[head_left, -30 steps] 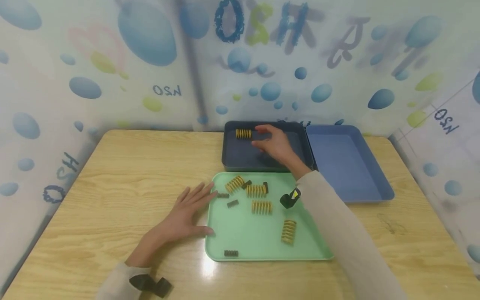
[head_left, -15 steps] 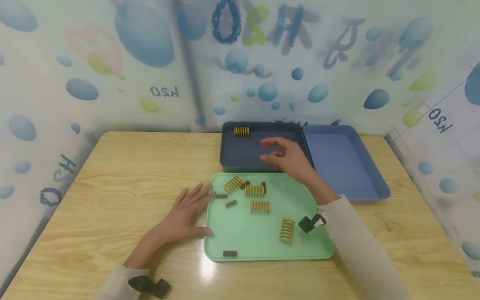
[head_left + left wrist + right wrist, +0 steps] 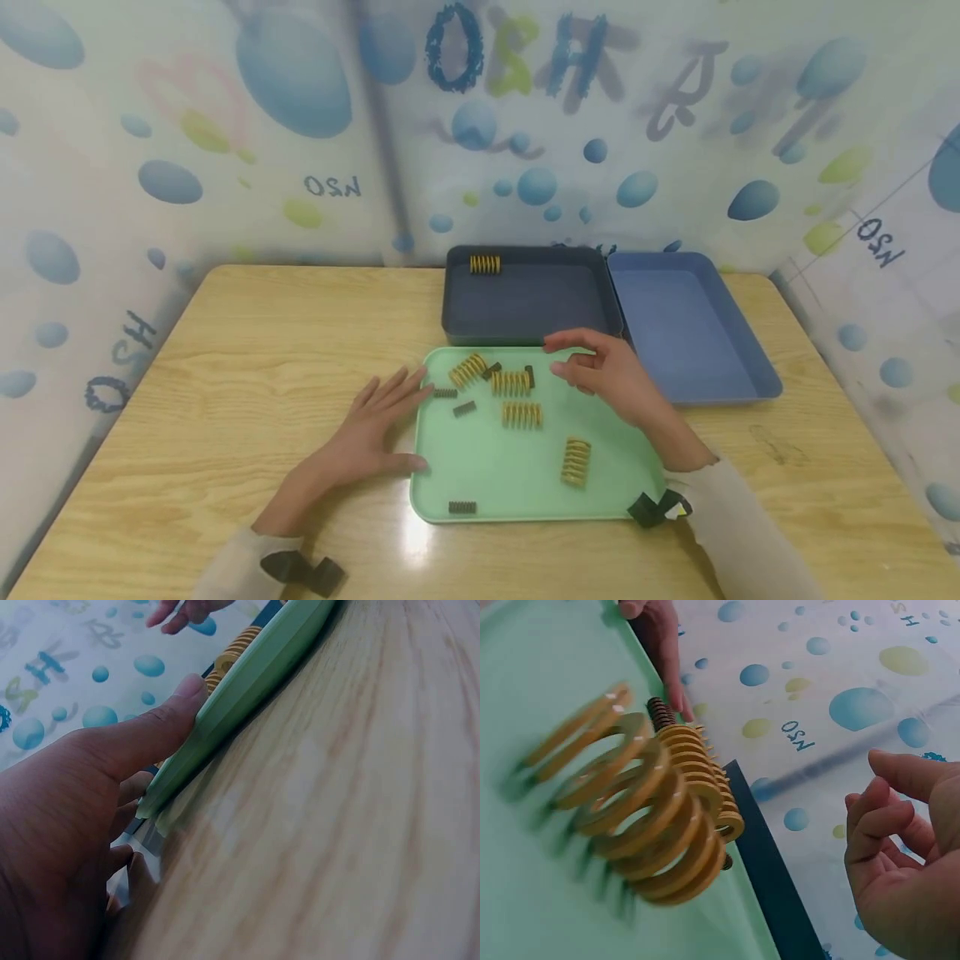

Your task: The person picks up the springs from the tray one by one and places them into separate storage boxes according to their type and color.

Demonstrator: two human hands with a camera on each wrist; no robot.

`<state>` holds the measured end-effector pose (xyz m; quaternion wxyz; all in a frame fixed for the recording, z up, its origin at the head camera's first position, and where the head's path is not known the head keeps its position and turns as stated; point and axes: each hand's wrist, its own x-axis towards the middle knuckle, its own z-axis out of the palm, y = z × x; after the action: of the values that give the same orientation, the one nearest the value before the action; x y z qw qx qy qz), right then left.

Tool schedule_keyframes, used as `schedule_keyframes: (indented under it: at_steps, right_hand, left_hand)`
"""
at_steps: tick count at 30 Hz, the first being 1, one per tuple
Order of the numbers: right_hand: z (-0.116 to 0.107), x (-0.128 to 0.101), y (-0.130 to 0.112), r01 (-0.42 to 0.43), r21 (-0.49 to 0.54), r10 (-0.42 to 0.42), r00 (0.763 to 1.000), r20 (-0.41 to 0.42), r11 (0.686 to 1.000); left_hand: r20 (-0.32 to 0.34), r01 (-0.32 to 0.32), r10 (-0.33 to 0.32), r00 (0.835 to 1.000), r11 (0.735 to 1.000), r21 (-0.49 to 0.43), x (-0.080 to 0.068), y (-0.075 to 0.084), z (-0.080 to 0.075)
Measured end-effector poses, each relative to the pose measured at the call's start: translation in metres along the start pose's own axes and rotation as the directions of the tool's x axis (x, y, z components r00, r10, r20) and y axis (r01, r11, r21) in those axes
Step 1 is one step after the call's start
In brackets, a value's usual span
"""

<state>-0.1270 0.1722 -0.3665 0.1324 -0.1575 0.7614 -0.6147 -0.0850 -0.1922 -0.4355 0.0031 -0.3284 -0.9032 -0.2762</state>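
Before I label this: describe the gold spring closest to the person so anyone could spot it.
On the wooden table, find the green tray in front of the dark tray. A gold spring lies in the green tray's nearer half, right of centre. It sits apart from the other three gold springs there, bunched toward the back, and runs roughly front to back.

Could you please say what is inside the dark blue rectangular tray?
In the tray, one yellow coil spring lies at the back left; anything the right hand covers at the near edge is hidden.
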Motion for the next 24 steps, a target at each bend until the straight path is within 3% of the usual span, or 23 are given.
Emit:
schedule_keyframes:
  at_steps: [14, 24]
  right_hand:
    - [-0.012, -0.029, 0.023, -0.054, -0.002, 0.053, 0.99, 0.132, 0.999]
    - [-0.017, -0.033, 0.05, -0.018, 0.016, 0.011, 0.935, 0.355, 1.0]
  left_hand:
    - [-0.012, -0.008, 0.008, 1.0, 1.0, 0.029, 0.001, -0.001, -0.004]
    - [0.013, 0.008, -0.008, 1.0, 1.0, 0.006, 0.0, 0.0, -0.001]
